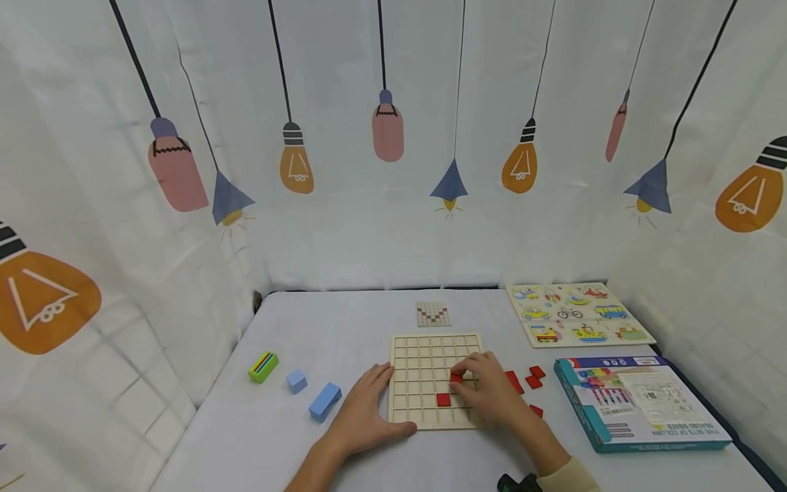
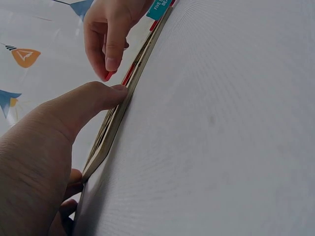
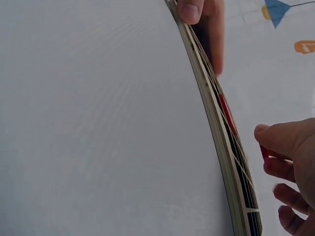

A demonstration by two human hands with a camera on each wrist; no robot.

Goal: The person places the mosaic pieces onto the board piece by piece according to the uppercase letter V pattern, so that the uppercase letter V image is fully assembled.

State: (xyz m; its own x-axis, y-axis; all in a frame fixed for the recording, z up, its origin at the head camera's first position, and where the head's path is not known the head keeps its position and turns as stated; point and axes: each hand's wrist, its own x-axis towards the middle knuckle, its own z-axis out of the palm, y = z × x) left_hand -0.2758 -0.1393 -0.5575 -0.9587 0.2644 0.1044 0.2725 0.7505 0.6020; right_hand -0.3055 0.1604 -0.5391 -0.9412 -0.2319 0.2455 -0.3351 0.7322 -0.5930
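A pale wooden grid board [image 1: 418,352] lies on the white table. My left hand [image 1: 367,413] steadies its near left corner, thumb along the front edge and extended fingers against the left side. Over the right part of the grid, my right hand [image 1: 494,389] pinches a small red square tile [image 1: 456,377] between thumb and fingers. The right wrist view shows that tile [image 3: 265,153] on edge, close above the board. Another red tile [image 1: 443,400] sits in a grid cell nearer the front. Part of the board's right side is hidden by my right hand.
Several loose red tiles [image 1: 533,381] lie right of the board. A patterned card [image 1: 433,313] lies behind it. At right are a boxed set [image 1: 645,403] and a picture puzzle board [image 1: 578,314]. Blue blocks [image 1: 324,402] and a green striped block [image 1: 263,367] lie at left.
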